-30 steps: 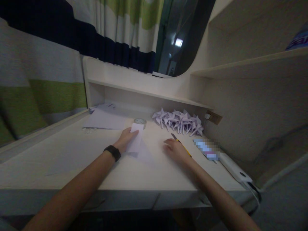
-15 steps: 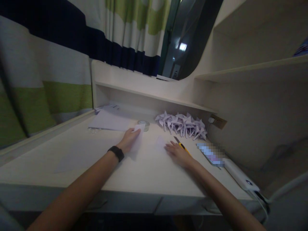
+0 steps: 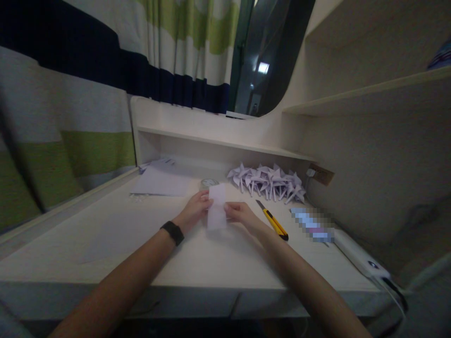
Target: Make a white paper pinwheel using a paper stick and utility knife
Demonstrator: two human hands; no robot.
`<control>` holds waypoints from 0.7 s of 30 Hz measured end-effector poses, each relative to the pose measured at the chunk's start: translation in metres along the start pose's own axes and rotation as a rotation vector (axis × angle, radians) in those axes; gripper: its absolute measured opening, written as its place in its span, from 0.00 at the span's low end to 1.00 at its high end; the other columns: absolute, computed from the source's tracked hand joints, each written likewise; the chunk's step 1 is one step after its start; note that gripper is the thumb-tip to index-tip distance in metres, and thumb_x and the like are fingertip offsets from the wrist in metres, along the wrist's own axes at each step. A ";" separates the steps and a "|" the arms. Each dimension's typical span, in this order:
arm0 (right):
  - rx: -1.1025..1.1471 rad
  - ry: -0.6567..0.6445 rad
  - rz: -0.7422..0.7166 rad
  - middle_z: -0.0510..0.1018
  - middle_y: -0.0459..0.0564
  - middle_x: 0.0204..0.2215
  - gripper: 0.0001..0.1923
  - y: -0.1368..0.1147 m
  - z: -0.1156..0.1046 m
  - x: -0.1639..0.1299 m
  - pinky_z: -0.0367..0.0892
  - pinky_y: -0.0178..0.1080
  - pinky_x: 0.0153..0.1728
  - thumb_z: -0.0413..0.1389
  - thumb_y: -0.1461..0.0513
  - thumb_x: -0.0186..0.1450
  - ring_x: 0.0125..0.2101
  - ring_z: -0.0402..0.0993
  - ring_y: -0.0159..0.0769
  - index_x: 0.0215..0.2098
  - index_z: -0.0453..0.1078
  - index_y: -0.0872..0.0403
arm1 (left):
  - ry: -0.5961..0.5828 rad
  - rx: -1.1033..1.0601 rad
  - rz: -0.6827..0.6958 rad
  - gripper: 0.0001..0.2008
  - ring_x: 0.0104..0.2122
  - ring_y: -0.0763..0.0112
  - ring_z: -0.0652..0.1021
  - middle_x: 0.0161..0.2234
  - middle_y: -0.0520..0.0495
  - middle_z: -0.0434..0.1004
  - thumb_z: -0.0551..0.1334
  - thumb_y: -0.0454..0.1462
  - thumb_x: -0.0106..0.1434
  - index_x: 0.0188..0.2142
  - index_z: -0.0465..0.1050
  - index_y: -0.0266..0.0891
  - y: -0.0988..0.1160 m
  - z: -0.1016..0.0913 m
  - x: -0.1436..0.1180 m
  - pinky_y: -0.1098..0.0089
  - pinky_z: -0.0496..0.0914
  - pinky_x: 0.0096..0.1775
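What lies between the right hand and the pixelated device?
In the head view, a yellow cutter lies on the desk between the right hand, which holds the white paper, and the pixelated device.

paper slip | white, narrow rectangle | longer sides near-vertical in view | held between both hands

Curtain, upper left to upper centre of the frame: broad areas of white, lime green and navy, the green with curved edges near the top. Bench, lower half: off-white. Paper strip, centre: plain white. Wristband, left of centre: black. Pinwheels, right of centre: white, faintly lilac. Cutter, below them: yellow, black-ended, with a grey blade. Elongated case, lower right: white. Wall plate, centre right: tan.
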State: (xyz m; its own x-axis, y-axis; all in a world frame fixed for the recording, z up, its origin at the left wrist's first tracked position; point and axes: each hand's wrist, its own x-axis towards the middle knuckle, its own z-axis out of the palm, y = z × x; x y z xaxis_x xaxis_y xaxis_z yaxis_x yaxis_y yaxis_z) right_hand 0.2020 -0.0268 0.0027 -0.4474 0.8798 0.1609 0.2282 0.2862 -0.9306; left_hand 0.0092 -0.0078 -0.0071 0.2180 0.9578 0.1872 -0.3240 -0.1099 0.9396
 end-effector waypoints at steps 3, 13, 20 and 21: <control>0.073 0.150 -0.063 0.81 0.55 0.37 0.31 0.009 0.016 0.007 0.71 0.41 0.36 0.62 0.46 0.55 0.34 0.77 0.42 0.47 0.75 0.60 | -0.009 -0.105 0.059 0.22 0.37 0.65 0.77 0.38 0.43 0.77 0.70 0.35 0.48 0.43 0.71 0.38 -0.005 -0.004 0.004 0.64 0.71 0.41; -0.551 0.460 -0.058 0.83 0.52 0.34 0.14 0.028 -0.017 -0.001 0.68 0.38 0.39 0.53 0.57 0.63 0.36 0.78 0.42 0.38 0.79 0.55 | 0.152 0.164 0.114 0.24 0.42 0.62 0.76 0.44 0.41 0.75 0.72 0.36 0.45 0.43 0.72 0.37 0.003 -0.012 0.006 0.64 0.70 0.43; -0.844 0.425 -0.068 0.83 0.49 0.39 0.14 0.022 -0.022 -0.007 0.65 0.36 0.43 0.52 0.58 0.66 0.41 0.78 0.40 0.41 0.79 0.50 | 0.091 0.666 0.243 0.11 0.38 0.60 0.76 0.36 0.42 0.79 0.70 0.40 0.48 0.32 0.80 0.37 0.001 -0.020 0.010 0.67 0.68 0.38; -0.828 0.413 -0.070 0.83 0.49 0.38 0.14 0.023 -0.021 -0.007 0.65 0.36 0.42 0.52 0.58 0.65 0.40 0.78 0.40 0.41 0.79 0.50 | 0.072 0.702 0.232 0.10 0.34 0.61 0.76 0.31 0.43 0.79 0.69 0.41 0.50 0.29 0.80 0.37 -0.001 -0.020 0.010 0.67 0.67 0.35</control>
State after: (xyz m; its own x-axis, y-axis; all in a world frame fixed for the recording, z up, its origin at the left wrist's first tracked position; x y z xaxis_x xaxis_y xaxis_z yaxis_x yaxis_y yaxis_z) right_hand 0.2281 -0.0182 -0.0127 -0.1758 0.8704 0.4600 0.8284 0.3833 -0.4085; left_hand -0.0067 0.0074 -0.0116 0.1471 0.9015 0.4070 0.3151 -0.4327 0.8447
